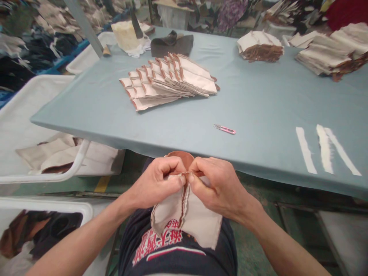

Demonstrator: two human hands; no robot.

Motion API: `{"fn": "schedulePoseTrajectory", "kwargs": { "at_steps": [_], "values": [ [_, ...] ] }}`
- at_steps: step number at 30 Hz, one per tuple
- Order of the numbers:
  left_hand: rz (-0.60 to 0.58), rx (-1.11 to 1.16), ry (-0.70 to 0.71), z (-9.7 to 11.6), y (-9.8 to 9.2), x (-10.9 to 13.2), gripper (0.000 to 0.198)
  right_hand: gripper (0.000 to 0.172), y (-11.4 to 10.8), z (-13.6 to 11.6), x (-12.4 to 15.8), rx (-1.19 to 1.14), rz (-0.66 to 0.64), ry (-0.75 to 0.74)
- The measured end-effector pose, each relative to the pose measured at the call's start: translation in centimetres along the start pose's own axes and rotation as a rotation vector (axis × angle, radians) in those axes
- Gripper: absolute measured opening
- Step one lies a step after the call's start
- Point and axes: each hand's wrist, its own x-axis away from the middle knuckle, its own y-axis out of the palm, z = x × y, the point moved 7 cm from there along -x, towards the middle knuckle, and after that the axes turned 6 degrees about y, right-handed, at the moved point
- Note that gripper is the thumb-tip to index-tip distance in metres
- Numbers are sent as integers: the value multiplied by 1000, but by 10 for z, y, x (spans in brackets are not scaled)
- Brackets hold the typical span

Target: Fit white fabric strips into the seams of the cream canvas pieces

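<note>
Left hand [156, 184] and right hand [214, 186] are closed in tight pinches on one fabric piece [189, 218], fingertips almost touching at its top edge. Piece is held at lower centre of the frame, over the lap, just short of the tabletop [258, 103] edge. It is cream cloth with a wavy brown seam line down the middle and a brown trim [179, 155] curled above the knuckles.

Step judged: seam edge is being worked or parted at the pinch point. Exact contact is hidden by the thumbs.

Next move, as a judgement: pinches should be kept close to the seam and pulled evenly, so the cloth is not skewed. If cutting is needed, one hand must be freed for the pink thread snips [224, 129], which lie well apart at frame centre.

Elsewhere:
- A fanned stack [169, 80] of similar pieces is laid at upper centre.
- More stacks [260, 46] are seen at upper right.
- Three white strips [324, 149] are laid at right.
- White bins [25, 115] with cloth are placed at left.
</note>
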Motion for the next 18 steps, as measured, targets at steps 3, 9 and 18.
{"fn": "schedulePoseTrajectory", "kwargs": {
  "at_steps": [3, 9, 18],
  "values": [
    [-77, 44, -29, -2, -5, 3, 17, 11, 1, -4, -4, -47, -137, -22],
    [-108, -261, 169, 17, -18, 3, 10, 12, 1, -14, -14, 155, -144, -25],
    [-205, -528, 294, 28, -29, 7, 11, 17, 10, -13, -17, 27, -185, 8]
  ]
}}
